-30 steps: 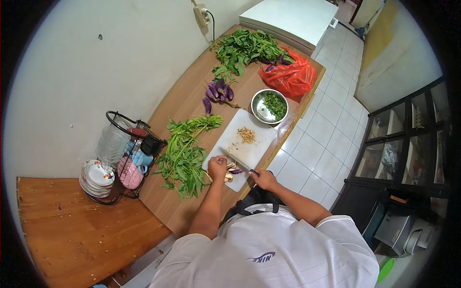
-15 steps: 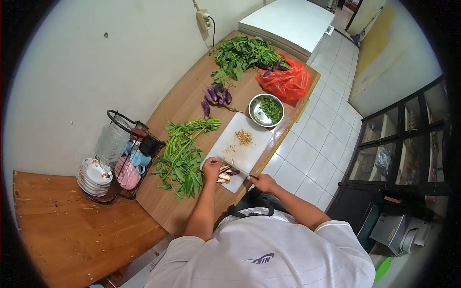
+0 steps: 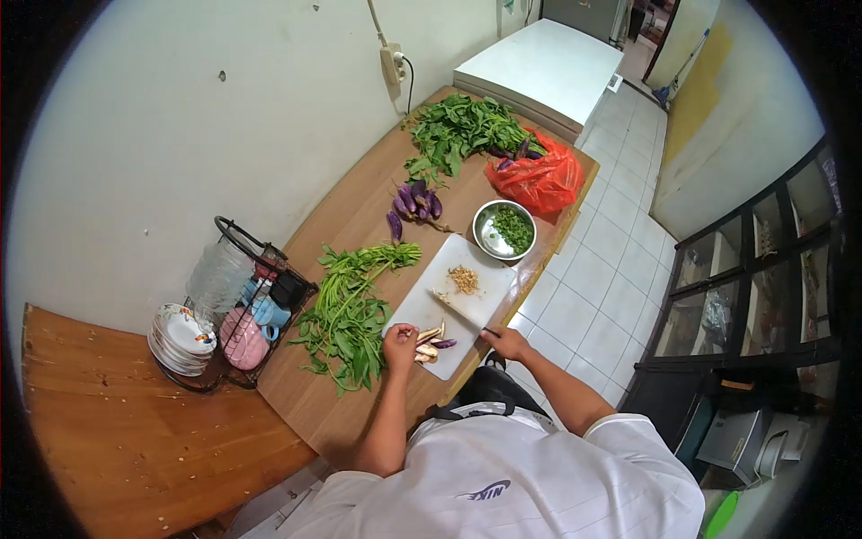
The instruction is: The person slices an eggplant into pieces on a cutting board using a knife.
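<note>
My right hand (image 3: 506,343) is closed round the handle of a knife (image 3: 460,311), whose blade lies over the white cutting board (image 3: 431,289). At the board's left edge, my left hand (image 3: 400,345) has its fingers drawn together; whatever they may hold is too small to make out. Beside it on the board are pale pieces (image 3: 428,349) and a purple piece (image 3: 444,343). Chopped light-brown bits (image 3: 464,279) form a small pile farther up the board. A metal bowl (image 3: 479,235) with chopped greens (image 3: 512,230) stands by the board's upper right corner.
Leafy greens (image 3: 346,332) lie left of the board, purple eggplants (image 3: 417,201) beyond it. More greens (image 3: 462,126) and a red plastic bag (image 3: 541,182) are at the far end. A dish rack (image 3: 256,310) with cups and plates (image 3: 181,337) stands at the left.
The view has shifted, so the table sits lower in it. The knife has moved away from my left hand and the pale pieces, which now show more fully.
</note>
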A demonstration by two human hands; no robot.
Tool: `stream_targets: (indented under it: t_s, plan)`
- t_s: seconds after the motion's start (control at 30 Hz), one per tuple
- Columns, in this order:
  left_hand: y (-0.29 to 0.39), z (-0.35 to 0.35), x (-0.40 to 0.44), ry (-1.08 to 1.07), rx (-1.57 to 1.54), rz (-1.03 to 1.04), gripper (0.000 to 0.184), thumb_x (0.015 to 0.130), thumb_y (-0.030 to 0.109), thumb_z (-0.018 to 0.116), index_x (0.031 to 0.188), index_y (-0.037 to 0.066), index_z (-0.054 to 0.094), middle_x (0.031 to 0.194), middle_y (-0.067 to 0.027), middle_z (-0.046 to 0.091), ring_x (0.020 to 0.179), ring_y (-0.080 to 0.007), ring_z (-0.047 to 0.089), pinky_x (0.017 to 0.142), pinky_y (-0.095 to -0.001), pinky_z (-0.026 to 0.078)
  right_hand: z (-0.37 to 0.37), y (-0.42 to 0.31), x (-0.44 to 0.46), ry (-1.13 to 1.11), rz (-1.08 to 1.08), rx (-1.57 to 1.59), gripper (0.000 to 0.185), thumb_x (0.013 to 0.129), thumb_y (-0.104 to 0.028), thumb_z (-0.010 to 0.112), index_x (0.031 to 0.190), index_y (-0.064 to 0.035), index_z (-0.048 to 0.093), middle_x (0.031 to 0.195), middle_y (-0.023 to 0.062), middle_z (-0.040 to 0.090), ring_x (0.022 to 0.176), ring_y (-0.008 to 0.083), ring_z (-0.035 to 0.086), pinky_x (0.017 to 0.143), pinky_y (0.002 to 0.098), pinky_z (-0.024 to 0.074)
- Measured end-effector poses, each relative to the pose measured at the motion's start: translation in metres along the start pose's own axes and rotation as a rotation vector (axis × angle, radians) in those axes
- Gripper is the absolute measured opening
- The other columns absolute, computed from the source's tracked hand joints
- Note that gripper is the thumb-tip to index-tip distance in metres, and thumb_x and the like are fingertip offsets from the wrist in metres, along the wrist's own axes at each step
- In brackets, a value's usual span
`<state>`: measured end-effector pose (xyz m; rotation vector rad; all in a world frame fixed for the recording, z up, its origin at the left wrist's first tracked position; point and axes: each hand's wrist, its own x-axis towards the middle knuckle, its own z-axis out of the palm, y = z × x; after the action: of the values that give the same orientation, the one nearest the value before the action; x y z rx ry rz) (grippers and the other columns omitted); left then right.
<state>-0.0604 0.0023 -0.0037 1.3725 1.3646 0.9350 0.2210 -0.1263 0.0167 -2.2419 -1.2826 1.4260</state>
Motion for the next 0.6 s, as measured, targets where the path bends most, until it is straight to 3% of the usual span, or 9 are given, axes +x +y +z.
stream_targets:
  t_s: [0.07, 0.27, 0.37, 0.5, 0.6]
  plan:
    - [-0.001, -0.006, 0.001, -0.013, 0.026, 0.049, 0.012, 0.084, 0.007, 0.081, 0.090, 0.003, 0.071, 0.087, -0.0042, 0.068, 0.077, -0.0121, 0.062, 0.072, -0.0272, 0.051, 0.002, 0.011, -0.002, 0.106, -0.086, 0.063, 0.069, 0.097, -0.067, 0.046, 0.128, -0.0101, 0.070, 0.114, 0.0258, 0.071, 0.111, 0.0415, 0.068, 0.097, 0.0464, 0.0521]
    - [0.017, -0.012, -0.006, -0.036, -0.050, -0.042, 0.011, 0.085, 0.007, 0.080, 0.090, 0.003, 0.071, 0.086, -0.0044, 0.068, 0.077, -0.0117, 0.062, 0.070, -0.0263, 0.050, 0.001, -0.002, -0.010, 0.027, -0.095, 0.012, 0.073, 0.096, -0.071, 0.046, 0.130, -0.0103, 0.069, 0.116, 0.0256, 0.071, 0.113, 0.0415, 0.067, 0.099, 0.0466, 0.0518]
    - [0.010, -0.009, -0.005, -0.044, -0.009, 0.024, 0.011, 0.084, 0.007, 0.080, 0.089, 0.003, 0.071, 0.086, -0.0048, 0.069, 0.077, -0.0123, 0.062, 0.071, -0.0275, 0.050, 0.003, -0.010, -0.011, -0.029, -0.066, -0.051, 0.067, 0.097, -0.068, 0.050, 0.124, -0.0108, 0.072, 0.108, 0.0220, 0.074, 0.107, 0.0395, 0.069, 0.096, 0.0432, 0.0530]
    - [-0.016, -0.004, 0.001, -0.029, -0.019, 0.051, 0.011, 0.083, 0.006, 0.081, 0.088, 0.004, 0.071, 0.087, -0.0048, 0.069, 0.078, -0.0135, 0.062, 0.073, -0.0290, 0.050, 0.000, -0.012, -0.007, 0.013, 0.084, 0.141, 0.067, 0.098, -0.068, 0.048, 0.120, -0.0097, 0.073, 0.103, 0.0200, 0.075, 0.102, 0.0360, 0.071, 0.093, 0.0428, 0.0539]
    - [0.000, -0.007, -0.002, -0.043, 0.006, 0.086, 0.011, 0.083, 0.006, 0.081, 0.088, 0.003, 0.071, 0.088, -0.0047, 0.069, 0.078, -0.0146, 0.062, 0.074, -0.0301, 0.050, 0.007, 0.005, 0.009, 0.146, -0.042, 0.184, 0.071, 0.096, -0.071, 0.047, 0.125, -0.0105, 0.071, 0.109, 0.0263, 0.072, 0.108, 0.0370, 0.070, 0.096, 0.0461, 0.0526]
